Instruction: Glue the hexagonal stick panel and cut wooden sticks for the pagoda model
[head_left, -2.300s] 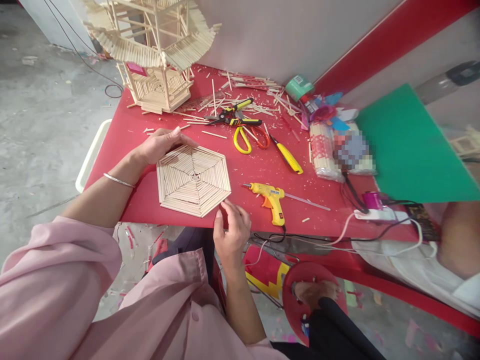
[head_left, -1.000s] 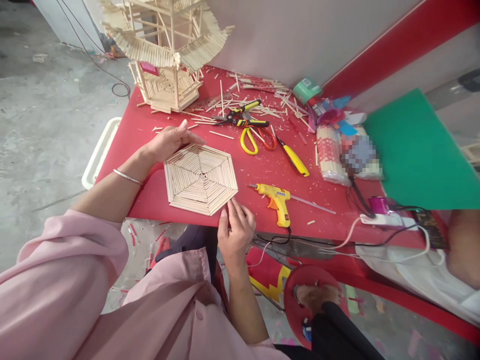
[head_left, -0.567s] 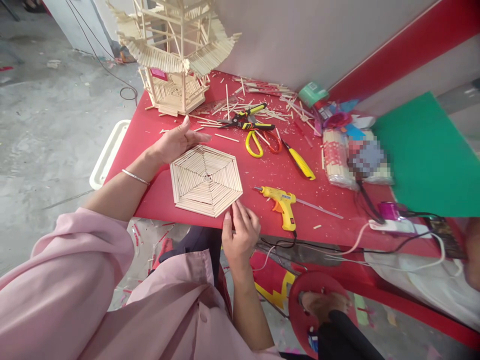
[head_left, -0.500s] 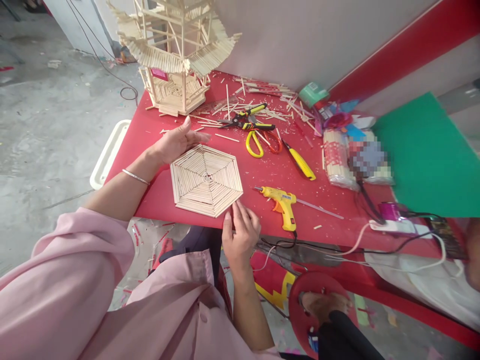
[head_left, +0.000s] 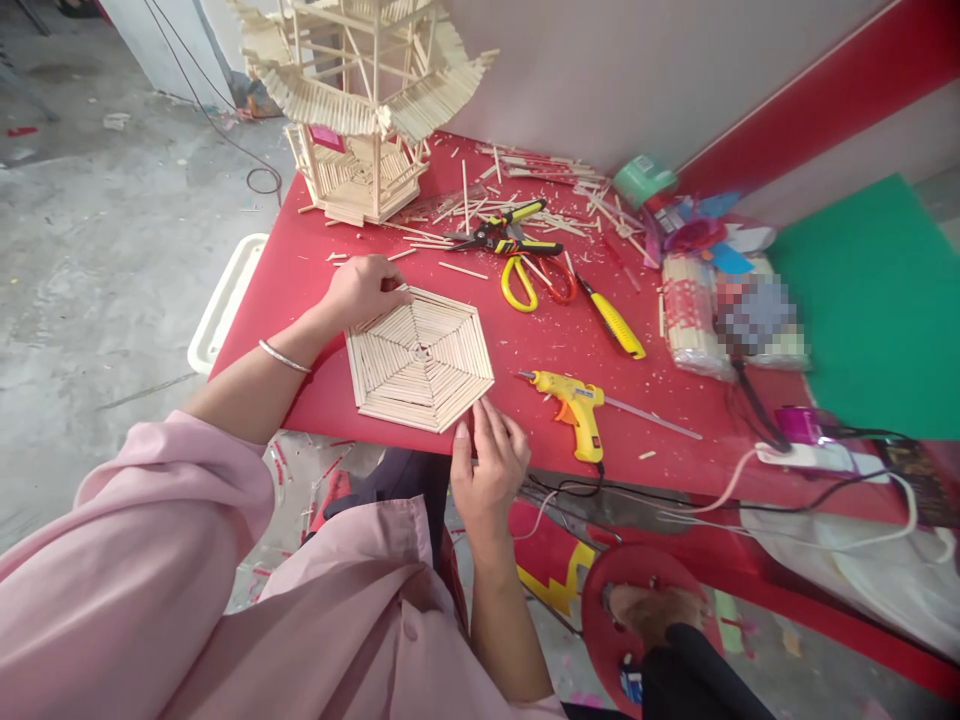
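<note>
A hexagonal panel of thin wooden sticks (head_left: 421,362), laid in rings around a small central gap, lies on the red table close to its front edge. My left hand (head_left: 369,290) grips the panel's upper left edge, its fingers curled over the sticks. At the lower right corner, my right hand (head_left: 491,455) holds the rim between thumb and fingers. To the right of the panel lies a yellow hot glue gun (head_left: 574,405) with a clear glue stick in its back. A wooden stick pagoda model (head_left: 367,110) stands behind my left hand.
Pliers (head_left: 510,240), scissors (head_left: 523,285) and a yellow utility knife (head_left: 616,325) lie mid-table among loose sticks (head_left: 540,210). Packed stick bundles (head_left: 690,315), a green board (head_left: 870,320) and a power strip (head_left: 821,460) are at right. Cables hang by the front edge; another person's foot rests on a red stool (head_left: 611,600).
My left hand has gone from stretched fingers beside the panel to curled fingers on its upper left edge. My right hand stays at the lower right corner. The view has shifted slightly.
</note>
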